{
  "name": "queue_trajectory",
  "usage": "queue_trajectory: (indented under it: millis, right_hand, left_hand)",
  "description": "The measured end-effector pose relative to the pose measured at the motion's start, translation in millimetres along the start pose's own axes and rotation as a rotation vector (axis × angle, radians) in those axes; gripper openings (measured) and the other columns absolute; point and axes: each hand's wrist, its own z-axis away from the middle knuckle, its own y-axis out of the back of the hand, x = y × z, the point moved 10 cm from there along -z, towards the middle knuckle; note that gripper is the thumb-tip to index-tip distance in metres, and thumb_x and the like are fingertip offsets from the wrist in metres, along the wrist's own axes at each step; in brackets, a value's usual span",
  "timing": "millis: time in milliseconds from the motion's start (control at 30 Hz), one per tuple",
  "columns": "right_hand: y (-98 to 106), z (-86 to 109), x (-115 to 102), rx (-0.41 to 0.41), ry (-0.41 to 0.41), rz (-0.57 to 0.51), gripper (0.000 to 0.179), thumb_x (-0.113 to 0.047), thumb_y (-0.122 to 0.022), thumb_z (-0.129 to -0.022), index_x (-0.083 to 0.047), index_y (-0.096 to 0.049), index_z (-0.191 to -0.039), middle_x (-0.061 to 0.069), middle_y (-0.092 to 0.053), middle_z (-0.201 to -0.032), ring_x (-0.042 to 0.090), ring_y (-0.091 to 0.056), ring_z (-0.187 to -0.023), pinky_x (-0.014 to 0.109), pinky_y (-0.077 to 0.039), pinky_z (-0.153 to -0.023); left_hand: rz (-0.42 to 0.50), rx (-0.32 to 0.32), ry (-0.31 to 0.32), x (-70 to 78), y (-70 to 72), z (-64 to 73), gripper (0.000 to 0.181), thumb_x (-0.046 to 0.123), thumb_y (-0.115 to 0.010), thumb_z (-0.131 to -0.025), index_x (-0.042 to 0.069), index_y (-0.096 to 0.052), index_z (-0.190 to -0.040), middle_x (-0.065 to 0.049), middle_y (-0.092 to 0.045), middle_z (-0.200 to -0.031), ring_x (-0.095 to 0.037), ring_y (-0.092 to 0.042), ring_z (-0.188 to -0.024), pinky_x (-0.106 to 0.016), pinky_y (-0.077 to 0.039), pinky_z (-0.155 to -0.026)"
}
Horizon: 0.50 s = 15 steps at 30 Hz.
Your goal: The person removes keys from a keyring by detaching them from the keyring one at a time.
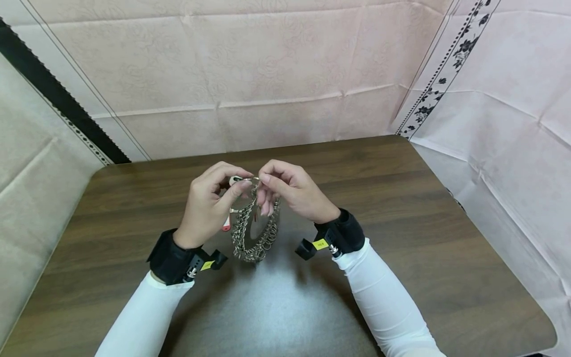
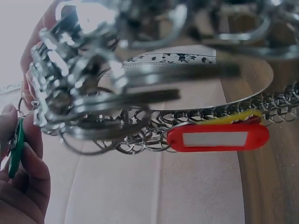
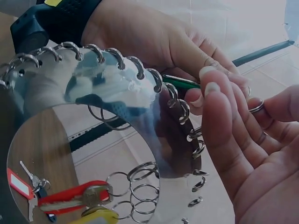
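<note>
Between my hands hangs a flat shiny metal ring plate (image 3: 107,79), its rim threaded with several small split rings (image 3: 135,66). My left hand (image 1: 200,208) pinches a green key tag (image 2: 17,151) near the top of the plate. Close beside it, my right hand (image 1: 299,191) grips a split ring (image 3: 257,107) between thumb and index finger, the other fingers loosely bent. A red key tag (image 2: 217,138) and a yellow key tag (image 2: 231,116) hang from the plate's rings. Through the centre hole in the right wrist view, a key (image 3: 96,196) shows against another red tag.
Below the hands is a brown wood-grain table (image 1: 446,277). Pale patterned cloth (image 1: 267,74) rises behind its back edge, with more cloth at both sides. Black straps with small cameras (image 1: 308,249) circle both wrists.
</note>
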Motion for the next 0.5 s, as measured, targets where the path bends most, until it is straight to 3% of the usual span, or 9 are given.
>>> queue_trajectory:
  millis: [267, 500]
  right_hand:
    - [1.7, 0.0, 1.2, 0.023, -0.004, 0.000, 0.019, -0.013, -0.044, -0.102, 0.004, -0.051, -0.096, 0.017, -0.059, -0.074, 0.035, -0.060, -0.058, 0.043, -0.051, -0.050]
    - [2.7, 0.3, 0.7, 0.022, 0.022, 0.000, 0.018, -0.011, -0.044, -0.101, 0.005, -0.051, -0.096, 0.018, -0.059, -0.075, 0.036, -0.060, -0.058, 0.041, -0.052, -0.051]
  left_hand:
    - [0.113, -0.024, 0.026, -2.7, -1.2, 1.3, 0.011, -0.003, -0.062, -0.087, -0.001, -0.063, -0.098, -0.008, -0.064, -0.087, -0.012, -0.060, -0.068, -0.026, -0.051, -0.060]
    - [0.153, -0.031, 0.017, 2.5, -0.4, 0.7, 0.013, -0.006, -0.066, -0.083, 0.003, -0.066, -0.094, -0.006, -0.065, -0.093, -0.014, -0.058, -0.080, -0.023, -0.046, -0.065]
